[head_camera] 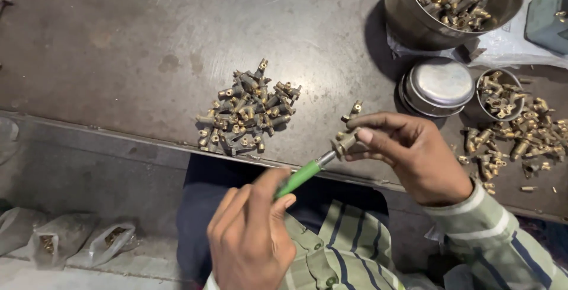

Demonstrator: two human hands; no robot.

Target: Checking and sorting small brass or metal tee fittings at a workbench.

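Brass fitting (345,142) pinched in my right hand (414,157) grip above tabletop (118,41) edge. Left hand (251,240) grip closed on green screwdriver (302,176); shaft runs up-right, tip meeting fitting. Right hand nearer fitting pile (248,112).

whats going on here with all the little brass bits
A person at a metal worktable holds a small brass fitting in the right hand and puts the tip of a green-handled screwdriver, gripped in the left hand, against it. A pile of similar fittings lies just ahead. More fill a steel pot and small bowl to the right.
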